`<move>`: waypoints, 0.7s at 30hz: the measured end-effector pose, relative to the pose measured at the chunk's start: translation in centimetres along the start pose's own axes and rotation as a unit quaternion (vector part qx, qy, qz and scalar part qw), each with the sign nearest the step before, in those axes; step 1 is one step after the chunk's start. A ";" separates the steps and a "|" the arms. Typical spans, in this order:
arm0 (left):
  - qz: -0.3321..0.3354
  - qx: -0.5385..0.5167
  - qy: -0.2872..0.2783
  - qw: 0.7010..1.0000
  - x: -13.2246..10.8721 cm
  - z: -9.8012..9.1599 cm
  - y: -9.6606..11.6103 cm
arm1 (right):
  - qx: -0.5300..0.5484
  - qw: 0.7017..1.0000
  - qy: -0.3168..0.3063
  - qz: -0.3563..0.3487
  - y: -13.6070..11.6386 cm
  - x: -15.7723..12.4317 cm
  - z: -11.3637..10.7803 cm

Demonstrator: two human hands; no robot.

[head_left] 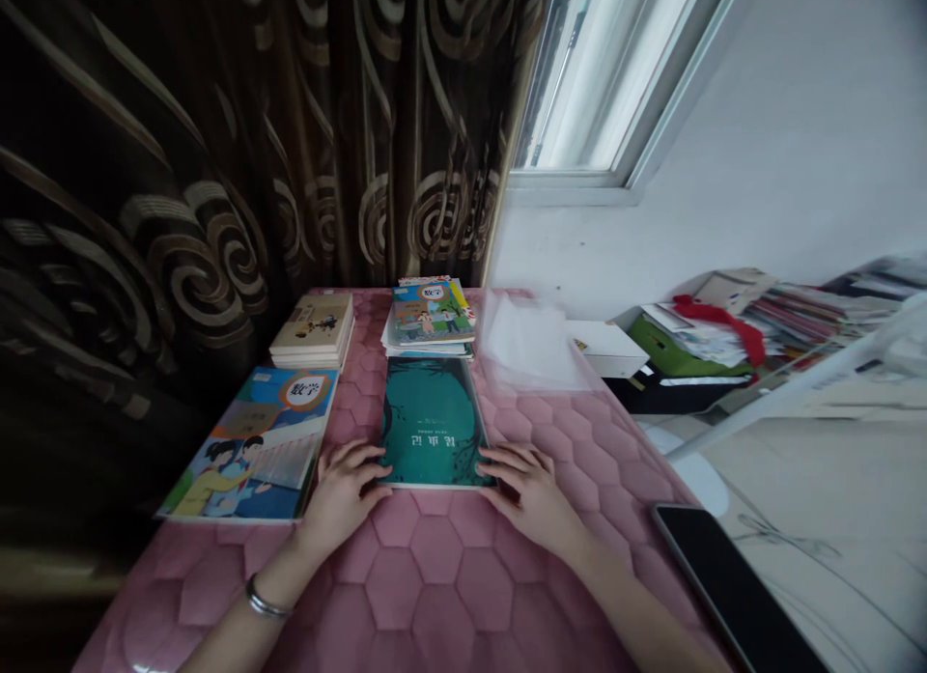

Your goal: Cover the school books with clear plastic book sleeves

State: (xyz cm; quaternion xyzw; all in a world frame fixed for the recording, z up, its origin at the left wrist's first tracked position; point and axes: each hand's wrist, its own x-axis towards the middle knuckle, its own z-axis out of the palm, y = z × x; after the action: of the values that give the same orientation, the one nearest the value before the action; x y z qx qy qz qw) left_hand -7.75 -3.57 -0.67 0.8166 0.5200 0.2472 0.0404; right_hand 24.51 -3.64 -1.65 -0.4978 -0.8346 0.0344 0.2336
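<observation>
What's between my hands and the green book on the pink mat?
Nothing visible. The left hand and right hand both touch the green book at its near corners. The math textbook lies beside the left hand, not between it and the book.

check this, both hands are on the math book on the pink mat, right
No: the head view shows the left hand and right hand on the green book, not the math book. Both books do lie on the pink mat.
</observation>
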 end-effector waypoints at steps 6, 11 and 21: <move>0.016 0.007 0.012 1.000 -0.7 0.0 -1.1 | 0.003 1.000 -0.010 -0.020 1.9 -1.0 0.6; 0.004 -0.018 0.016 1.000 -0.9 0.3 -1.1 | 0.019 1.000 -0.010 -0.016 2.0 -1.0 0.7; -0.323 -0.273 -0.034 0.906 2.3 0.3 -0.2 | 0.206 0.975 0.012 0.086 0.5 1.1 -0.2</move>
State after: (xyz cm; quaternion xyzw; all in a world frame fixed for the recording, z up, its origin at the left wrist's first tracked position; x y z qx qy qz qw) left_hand -7.01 -1.44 -0.15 0.5689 0.6660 0.3246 0.3569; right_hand 24.54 -2.51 -1.19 -0.5095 -0.7605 0.2198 0.3373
